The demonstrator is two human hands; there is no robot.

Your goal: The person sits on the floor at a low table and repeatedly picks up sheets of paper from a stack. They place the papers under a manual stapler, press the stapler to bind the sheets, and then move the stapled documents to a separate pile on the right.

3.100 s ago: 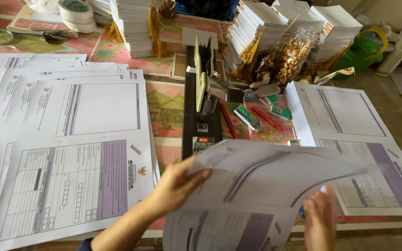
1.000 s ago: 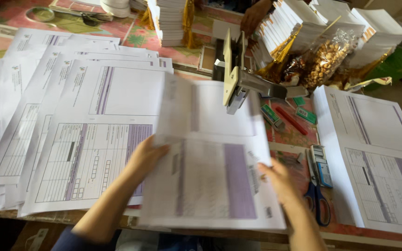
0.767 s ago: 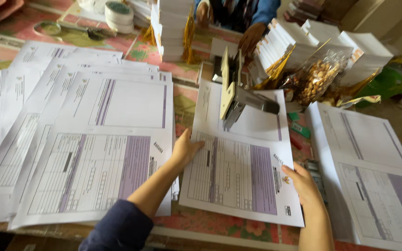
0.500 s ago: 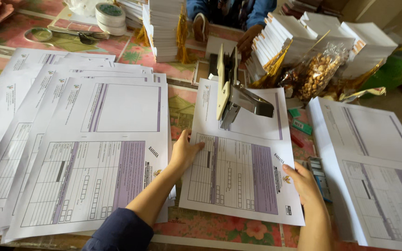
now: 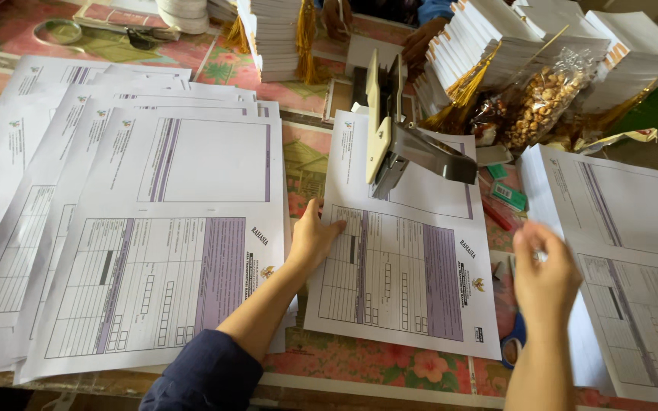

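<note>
A printed form sheet point(image 5: 409, 274) with a purple column lies flat on the table, its top edge slid under a large long-arm stapler point(image 5: 390, 133). My left hand point(image 5: 312, 236) rests flat on the sheet's left edge, fingers spread. My right hand point(image 5: 544, 262) hovers just off the sheet's right edge, fingers loosely curled with nothing in them. It is above the gap between this sheet and a stack of the same forms point(image 5: 622, 259) on the right.
Fanned stacks of forms point(image 5: 154, 228) cover the left of the table. Piles of white booklets with gold tassels point(image 5: 496, 46) and a bag of nuts point(image 5: 542, 99) stand at the back. Small green boxes point(image 5: 510, 194) and blue-handled scissors point(image 5: 513, 346) lie right of the sheet.
The sheet, held up in both hands earlier, was laid down under the stapler. My right hand has since lifted off its right edge and moved right; my left hand stays on it.
</note>
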